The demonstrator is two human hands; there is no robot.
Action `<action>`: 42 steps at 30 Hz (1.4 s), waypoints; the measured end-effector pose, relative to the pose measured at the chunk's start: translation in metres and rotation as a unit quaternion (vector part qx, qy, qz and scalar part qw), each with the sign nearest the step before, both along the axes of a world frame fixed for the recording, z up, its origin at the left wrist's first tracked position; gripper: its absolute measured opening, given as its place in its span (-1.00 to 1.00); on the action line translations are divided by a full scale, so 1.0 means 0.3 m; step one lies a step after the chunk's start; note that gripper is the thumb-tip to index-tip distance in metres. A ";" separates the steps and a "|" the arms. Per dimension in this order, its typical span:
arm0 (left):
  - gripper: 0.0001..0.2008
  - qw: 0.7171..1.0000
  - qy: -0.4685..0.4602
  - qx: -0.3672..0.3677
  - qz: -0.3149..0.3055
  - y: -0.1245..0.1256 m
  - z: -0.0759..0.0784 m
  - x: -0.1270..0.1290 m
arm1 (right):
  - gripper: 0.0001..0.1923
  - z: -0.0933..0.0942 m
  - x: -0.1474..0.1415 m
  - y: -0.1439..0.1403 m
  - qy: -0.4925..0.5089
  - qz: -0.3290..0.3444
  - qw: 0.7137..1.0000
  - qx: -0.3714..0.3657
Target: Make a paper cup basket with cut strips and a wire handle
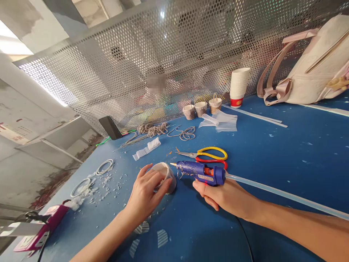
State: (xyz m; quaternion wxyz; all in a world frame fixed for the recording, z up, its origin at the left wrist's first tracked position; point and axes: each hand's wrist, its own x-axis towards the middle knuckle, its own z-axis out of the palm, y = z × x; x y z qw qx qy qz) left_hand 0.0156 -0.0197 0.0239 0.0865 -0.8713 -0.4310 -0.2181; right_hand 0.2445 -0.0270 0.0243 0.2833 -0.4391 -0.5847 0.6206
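My left hand [147, 187] is closed around a small paper cup [172, 179], fingers over its rim and thumb along its side. The cup's inside is partly hidden by those fingers. In my right hand [225, 198] is a blue hot glue gun [191, 169], its nozzle pointing left, close to the cup's rim. From the gun's back a long clear glue stick [272, 190] runs out to the right. Just behind the gun lie scissors [211, 150] with one yellow and one red handle.
Along the perforated metal screen [131, 72] stand several small cups [201, 109], stacked paper cups [239, 87] and a backpack [311, 72]. Grey cord [152, 129], white strips [220, 120] and a phone [109, 127] lie nearer. A pink power strip [40, 229] sits at left.
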 end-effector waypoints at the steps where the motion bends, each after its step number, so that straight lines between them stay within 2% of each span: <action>1: -0.76 1.000 -0.001 0.001 -0.003 0.001 -0.002 0.004 | -0.69 -0.002 -0.001 0.000 0.000 -0.005 1.000 -0.007; 7: -0.80 1.000 -0.009 -0.004 -0.027 0.003 -0.002 0.017 | -0.69 -0.005 -0.001 -0.005 0.008 -0.006 1.000 -0.014; 15: -0.75 0.995 0.059 0.070 -0.038 0.009 -0.015 0.003 | -0.77 -0.015 0.003 -0.001 0.027 0.024 0.999 0.007; 19: -0.80 0.995 0.065 0.074 -0.034 0.015 -0.022 -0.006 | -0.77 -0.012 0.002 0.001 0.020 0.017 1.000 0.007; 21: -0.82 0.996 0.054 0.067 -0.025 0.016 -0.019 -0.011 | -0.77 -0.008 0.003 0.002 0.020 0.008 1.000 0.004; 23: -0.76 0.998 0.028 0.052 -0.021 0.012 -0.008 -0.017 | -0.77 -0.005 0.004 0.002 0.030 0.006 1.000 0.004; 27: -0.71 0.997 -0.071 0.029 -0.018 -0.001 0.032 -0.036 | -0.77 -0.001 0.004 0.004 0.029 0.002 1.000 -0.002; 29: -0.73 0.992 -0.121 0.034 0.007 -0.002 0.051 -0.054 | -0.76 0.001 0.004 0.005 0.023 -0.006 1.000 -0.003; 32: -0.70 0.982 -0.164 0.037 0.087 0.016 0.063 -0.088 | -0.71 -0.001 0.007 0.005 0.035 -0.006 0.999 0.003; 34: -0.68 0.974 -0.175 0.018 0.143 0.041 0.059 -0.113 | -0.69 -0.006 0.010 0.005 0.043 -0.001 0.999 0.014; 36: -0.77 0.967 -0.193 -0.016 0.165 0.070 0.053 -0.133 | -0.68 -0.012 0.012 0.005 0.042 0.000 0.999 0.030; 38: -0.89 0.961 -0.232 -0.040 0.144 0.090 0.054 -0.143 | -0.68 -0.017 0.013 0.005 0.040 -0.001 0.998 0.042; 39: -0.88 0.961 -0.243 -0.049 0.124 0.093 0.058 -0.142 | -0.68 -0.018 0.013 0.004 0.038 -0.002 0.998 0.046; 42: -0.89 0.975 -0.206 -0.070 0.041 0.065 0.083 -0.110 | -0.68 -0.019 0.012 0.000 0.023 -0.004 0.998 0.056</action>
